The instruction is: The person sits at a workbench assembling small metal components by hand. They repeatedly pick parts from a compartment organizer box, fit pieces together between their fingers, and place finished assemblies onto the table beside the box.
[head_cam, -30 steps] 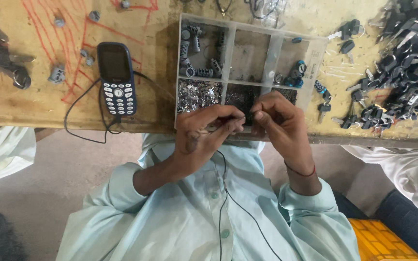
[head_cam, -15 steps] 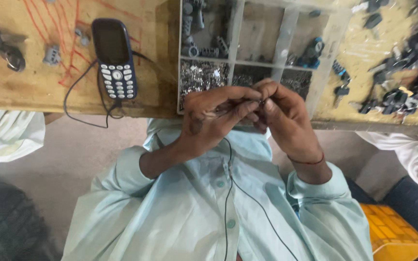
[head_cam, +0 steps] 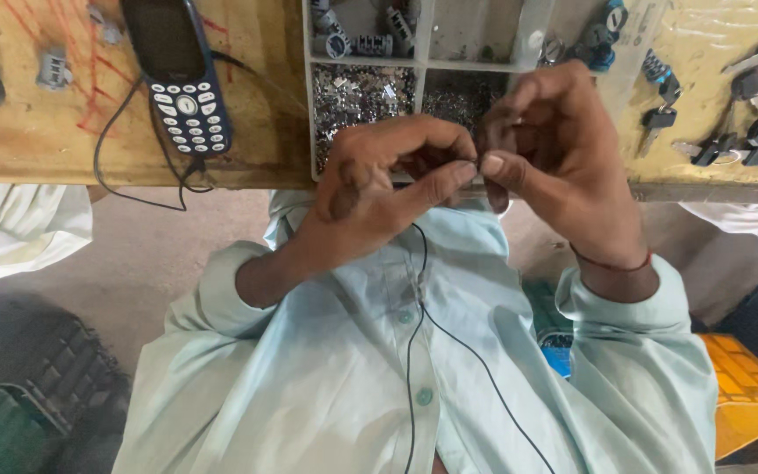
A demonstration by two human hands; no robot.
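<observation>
Since a second ago both hands have drawn nearer the camera, off the tabletop (head_cam: 63, 149) edge. The left hand (head_cam: 379, 189) and right hand (head_cam: 563, 167) now pinch a tiny part (head_cam: 477, 168) between thumbs (mostly hidden), just below the compartment tray (head_cam: 309, 105).

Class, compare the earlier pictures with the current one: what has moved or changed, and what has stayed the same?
The left hand and right hand have drawn closer to the camera, fingertips pressed together on something too small to make out. The view has shifted, so the phone and parts tray sit higher in frame. Both stay put on the wooden bench.
</observation>
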